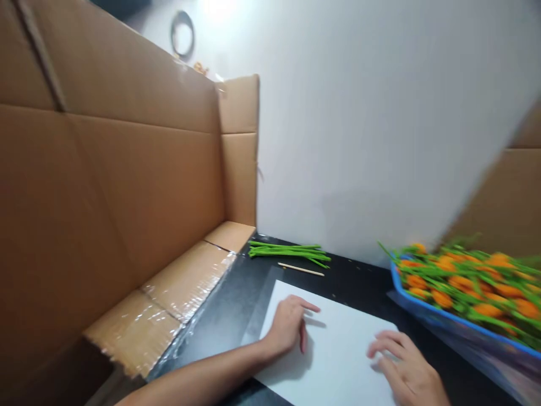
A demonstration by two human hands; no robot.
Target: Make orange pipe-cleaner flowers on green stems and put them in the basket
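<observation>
A white sheet [338, 344] lies on the black table top in front of me. Over its left part is my left hand [289, 324], index finger stretched out and thumb apart, holding nothing. My right hand [403, 361] is over the sheet's right edge, fingers slightly bent and apart, with nothing in them. Beyond the sheet lie a thin pale wooden stick [301, 269] and a bundle of bright green stems [289, 252]. Whether either hand presses on the sheet I cannot tell.
To the right stands a blue-rimmed basket [443, 320] heaped with orange flowers [460, 282] on green stems. Cardboard panels [127, 169] wall off the left side, with a taped flap [186, 282] along the table edge. A pale wall [359, 113] rises behind. A dark ring [173, 35] hangs upper left.
</observation>
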